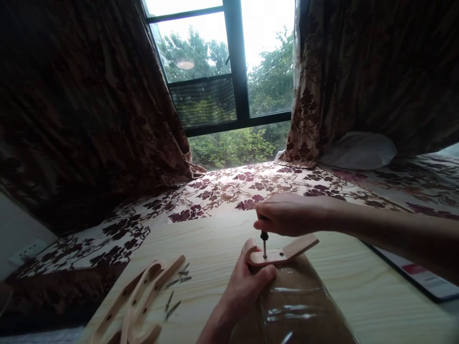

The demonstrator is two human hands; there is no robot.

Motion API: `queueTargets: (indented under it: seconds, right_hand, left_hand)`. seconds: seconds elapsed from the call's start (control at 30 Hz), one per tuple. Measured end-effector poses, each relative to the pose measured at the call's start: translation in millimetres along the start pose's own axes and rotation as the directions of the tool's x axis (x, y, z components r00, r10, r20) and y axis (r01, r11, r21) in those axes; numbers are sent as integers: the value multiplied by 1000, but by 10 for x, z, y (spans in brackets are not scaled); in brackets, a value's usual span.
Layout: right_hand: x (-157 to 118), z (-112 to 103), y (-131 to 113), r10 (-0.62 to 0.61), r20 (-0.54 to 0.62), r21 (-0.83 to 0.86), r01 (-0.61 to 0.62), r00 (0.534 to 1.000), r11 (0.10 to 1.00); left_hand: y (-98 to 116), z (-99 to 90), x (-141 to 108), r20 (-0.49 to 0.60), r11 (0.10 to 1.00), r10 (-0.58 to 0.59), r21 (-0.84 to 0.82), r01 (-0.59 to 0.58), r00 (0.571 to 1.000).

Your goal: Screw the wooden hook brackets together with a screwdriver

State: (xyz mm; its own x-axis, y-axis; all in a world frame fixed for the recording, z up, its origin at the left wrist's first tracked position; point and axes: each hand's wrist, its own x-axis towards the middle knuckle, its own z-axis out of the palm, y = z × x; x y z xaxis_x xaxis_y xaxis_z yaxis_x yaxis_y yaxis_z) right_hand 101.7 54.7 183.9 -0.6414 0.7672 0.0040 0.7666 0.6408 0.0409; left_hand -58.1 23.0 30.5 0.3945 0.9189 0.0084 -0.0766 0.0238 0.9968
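My right hand [278, 215] is closed round the handle of a screwdriver [264, 241], held upright. Its tip meets a screw hole in a curved wooden hook [272, 257], where a screw head may sit. A second dark hole shows farther right along the hook. My left hand [247, 282] grips the hook's curled end, thumb on the near side and fingers behind. The hook rests on the end of a brown box wrapped in shiny tape [297, 301].
Several more wooden hooks [138, 296] lie at the left of the pale wooden table [204, 239], beside several loose screws [172, 309]. A dark-edged flat object [416, 272] lies at the right. Behind are a floral cloth [229, 186], curtains and a window.
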Motion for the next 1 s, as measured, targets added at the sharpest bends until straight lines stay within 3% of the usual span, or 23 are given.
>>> queueTargets:
  seconds: [0.3, 0.57, 0.83, 1.0]
  right_hand:
    - [-39, -64, 36, -132, 27, 68, 130, 991, 989]
    - [11, 20, 29, -8, -13, -3, 8, 1000, 1000]
    - [-38, -118, 40, -152, 18, 91, 150, 988, 984]
    - [8, 3, 35, -73, -11, 24, 73, 997, 997]
  left_hand:
    - [-36, -24, -10, 7, 999, 5, 51, -5, 1000]
    - [-75, -34, 1, 42, 999, 15, -31, -13, 999]
    - [-24, -23, -12, 56, 998, 58, -1, -58, 997]
    - [-20, -21, -11, 25, 999, 29, 27, -29, 999]
